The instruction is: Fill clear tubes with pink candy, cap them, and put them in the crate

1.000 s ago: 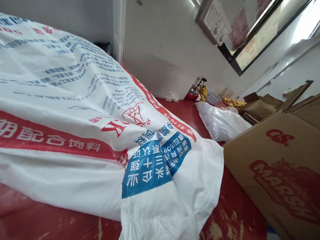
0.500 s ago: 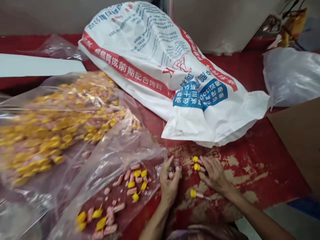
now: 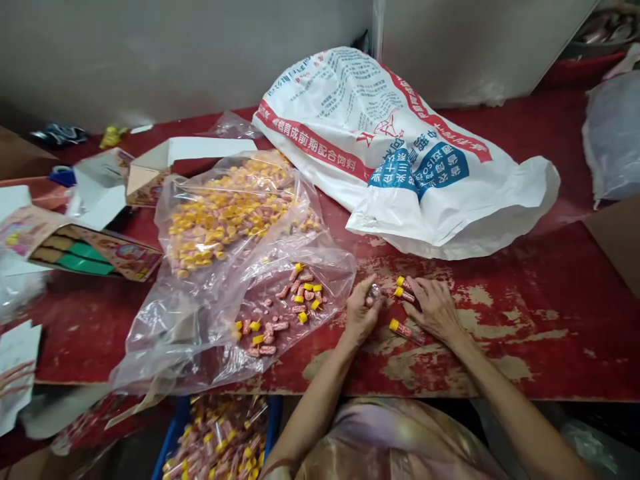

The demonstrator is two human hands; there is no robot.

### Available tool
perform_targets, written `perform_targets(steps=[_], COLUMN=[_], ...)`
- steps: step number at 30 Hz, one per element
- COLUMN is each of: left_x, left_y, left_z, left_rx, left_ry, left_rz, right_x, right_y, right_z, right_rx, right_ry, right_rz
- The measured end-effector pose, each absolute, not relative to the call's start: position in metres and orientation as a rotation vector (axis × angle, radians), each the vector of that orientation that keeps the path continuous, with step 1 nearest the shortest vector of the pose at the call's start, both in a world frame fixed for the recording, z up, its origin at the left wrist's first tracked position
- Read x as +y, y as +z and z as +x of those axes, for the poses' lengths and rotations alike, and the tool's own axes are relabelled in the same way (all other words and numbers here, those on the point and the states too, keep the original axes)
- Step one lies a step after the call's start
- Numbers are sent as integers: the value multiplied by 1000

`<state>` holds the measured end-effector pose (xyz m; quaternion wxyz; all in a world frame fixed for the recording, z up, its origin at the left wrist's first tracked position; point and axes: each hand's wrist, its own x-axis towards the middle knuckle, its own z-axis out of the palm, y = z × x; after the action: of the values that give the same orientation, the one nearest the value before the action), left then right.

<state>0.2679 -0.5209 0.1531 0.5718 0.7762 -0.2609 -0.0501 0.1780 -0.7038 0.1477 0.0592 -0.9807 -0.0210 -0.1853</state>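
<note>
Curled around clear tubes point(image 3: 373, 295), my left hand point(image 3: 361, 315) rests at the right edge of a clear plastic bag; how many tubes it holds is hidden. My right hand point(image 3: 436, 308) has its thumb and fingers around two small clear tubes with yellow caps point(image 3: 403, 293) and pink contents, lying side by side on the table. A third yellow-capped tube point(image 3: 407, 331) lies apart, just below that hand. On the open part of the bag point(image 3: 210, 363), loose pink pieces point(image 3: 274, 327) and yellow caps point(image 3: 302, 317) are scattered.
A heap of yellow-capped pieces point(image 3: 225, 213) fills the bag's far part. Behind lies a large white printed sack point(image 3: 325, 113). Opened boxes point(image 3: 135, 257) stand at left. Below the red table's point(image 3: 550, 360) front edge is a blue bin point(image 3: 173, 433) of capped tubes. Cardboard point(image 3: 617, 247) borders the right.
The camera view has shifted back and left, showing the boxes and the bin below the table. Both hands stay in much the same places with the tubes.
</note>
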Motion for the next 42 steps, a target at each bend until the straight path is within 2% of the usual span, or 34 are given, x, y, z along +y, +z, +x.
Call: perform_targets(steps=[3,10,17,19,22,25,29,33,37,42], left_x=[-522,-527,-514,-511,-511,-510,-498,-485,-483,-484], left_y=[154,157,161,165,170,170,165,173,184,175], left_z=[268,268,263,259,251,244,243,245,244,237], left_rx=[-913,-984,-683,-633,-670,-643,-257,34,87,12], left_ry=[-46,-31,-12,-47,-152,-243,-275,-305,-382,-242], left_rz=[1883,1957,1861,1841,1789,1701,1510,1058,824,969], right_x=[-705,-709,-718,-711,-692,-675,-671,-668,-654,-644], right_y=[148,144,167,188,216,229,229,221,207,204], right_z=[176,176,168,171,181,193,200,202,206,212], right_rx=[-32,-21,97,26,-239,-523,-459,-423,-525,-439], right_ry=[-575,-620,-963,-859,-532,-284,-245,-173,-37,190], right_rz=[-2976,-2904,-2477,-2411,-2435,-2441,-2419,-2571,-2714,-2937])
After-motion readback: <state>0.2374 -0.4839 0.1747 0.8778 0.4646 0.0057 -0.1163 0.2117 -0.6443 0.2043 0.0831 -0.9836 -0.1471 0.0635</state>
